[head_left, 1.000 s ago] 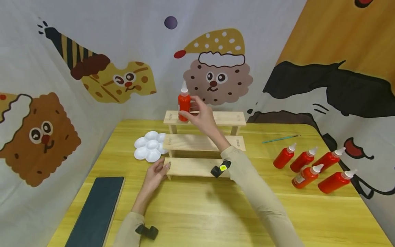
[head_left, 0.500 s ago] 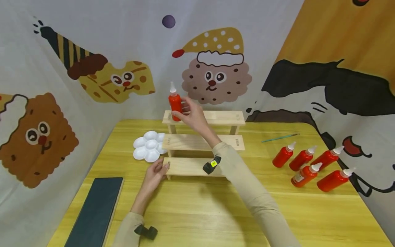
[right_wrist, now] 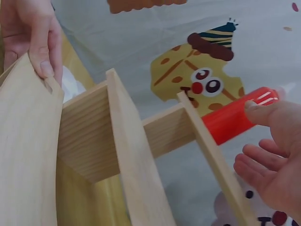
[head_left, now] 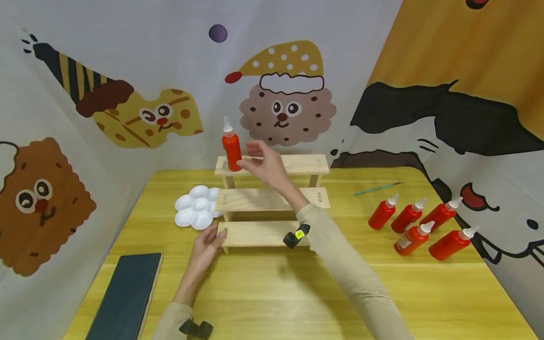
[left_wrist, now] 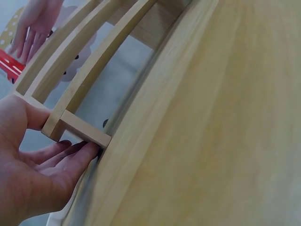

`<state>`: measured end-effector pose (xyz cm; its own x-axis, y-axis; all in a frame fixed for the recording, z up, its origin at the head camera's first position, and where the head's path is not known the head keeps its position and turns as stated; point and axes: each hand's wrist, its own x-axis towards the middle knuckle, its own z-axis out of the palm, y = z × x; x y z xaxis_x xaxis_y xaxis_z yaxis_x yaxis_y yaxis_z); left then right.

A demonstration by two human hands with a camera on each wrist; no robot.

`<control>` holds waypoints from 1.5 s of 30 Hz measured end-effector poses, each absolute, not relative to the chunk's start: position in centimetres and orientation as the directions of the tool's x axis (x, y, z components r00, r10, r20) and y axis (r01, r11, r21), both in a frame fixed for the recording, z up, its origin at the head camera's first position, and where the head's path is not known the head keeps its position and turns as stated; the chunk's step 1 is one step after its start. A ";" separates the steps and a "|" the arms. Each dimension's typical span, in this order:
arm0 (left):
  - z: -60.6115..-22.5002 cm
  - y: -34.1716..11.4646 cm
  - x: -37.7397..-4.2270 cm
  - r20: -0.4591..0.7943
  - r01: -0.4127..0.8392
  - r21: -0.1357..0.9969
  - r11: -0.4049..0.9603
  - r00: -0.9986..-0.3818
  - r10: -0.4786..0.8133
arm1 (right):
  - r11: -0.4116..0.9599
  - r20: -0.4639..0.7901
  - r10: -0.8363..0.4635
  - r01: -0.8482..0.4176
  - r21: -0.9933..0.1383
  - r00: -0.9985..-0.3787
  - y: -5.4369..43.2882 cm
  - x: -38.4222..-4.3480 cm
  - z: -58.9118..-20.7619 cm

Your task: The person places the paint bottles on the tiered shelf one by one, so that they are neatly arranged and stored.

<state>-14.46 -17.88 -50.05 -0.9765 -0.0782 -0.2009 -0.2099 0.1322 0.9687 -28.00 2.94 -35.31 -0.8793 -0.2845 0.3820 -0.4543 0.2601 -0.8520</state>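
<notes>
Red bottle [head_left: 232, 152], glossy with 1 white nozzle, stands upright on the top left end of the wooden rack [head_left: 255, 199], just beside your right hand [head_left: 267, 165], thumb nearest, fingers wide; your left hand [head_left: 205, 246] grips the rack's near left corner.

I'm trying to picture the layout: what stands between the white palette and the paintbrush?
The tiered wooden shelf, with the right arm extended over it; the head view shows this.

Left sleeve [head_left: 174, 321], right sleeve [head_left: 348, 264]: beige, long, close-fitting (right one creased near elbow). Black blocky left wrist unit [head_left: 205, 329]; matching right wrist unit [head_left: 291, 239], bearing bright yellow patch [head_left: 300, 233]. Left hand [head_left: 207, 245], right hand [head_left: 267, 165] bare.
</notes>
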 end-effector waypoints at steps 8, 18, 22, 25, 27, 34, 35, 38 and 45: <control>-50.0 -17.8 -14.3 -0.203 -0.212 0.969 0.130 -0.976 -0.083 | 0.286 0.406 -0.243 -0.465 -0.838 -0.881 6.1 -25.9 -33.4; -50.0 -17.6 -14.2 -0.204 -0.216 0.968 0.124 -0.974 -0.101 | 0.284 0.479 -0.210 -0.522 -0.804 -0.852 10.5 -23.3 -31.3; -50.0 -17.7 -13.9 -0.215 -0.226 0.967 0.119 -0.972 -0.096 | 0.295 0.513 -0.178 -0.543 -0.786 -0.840 12.2 -22.1 -30.9; -50.0 -17.6 -13.8 -0.218 -0.227 0.968 0.110 -0.972 -0.091 | 0.312 0.535 -0.148 -0.552 -0.773 -0.832 13.6 -21.3 -30.6; -49.9 -17.6 -13.8 -0.220 -0.228 0.968 0.107 -0.972 -0.089 | 0.334 0.547 -0.124 -0.554 -0.763 -0.828 14.4 -20.8 -30.3; -49.8 -17.8 -14.1 -0.215 -0.222 0.969 0.109 -0.974 -0.077 | 0.381 0.590 -0.038 -0.558 -0.737 -0.806 17.3 -19.3 -29.6; -49.8 -17.8 -14.0 -0.215 -0.222 0.969 0.109 -0.974 -0.074 | 0.382 0.598 -0.030 -0.562 -0.734 -0.801 17.6 -19.1 -29.6; -49.8 -17.9 -14.0 -0.212 -0.219 0.969 0.112 -0.975 -0.070 | 0.401 0.610 -0.001 -0.560 -0.725 -0.792 18.8 -18.5 -29.5; -49.8 -18.0 -13.9 -0.211 -0.218 0.969 0.116 -0.975 -0.069 | 0.468 0.583 0.097 -0.480 -0.742 -0.806 21.3 -16.7 -29.3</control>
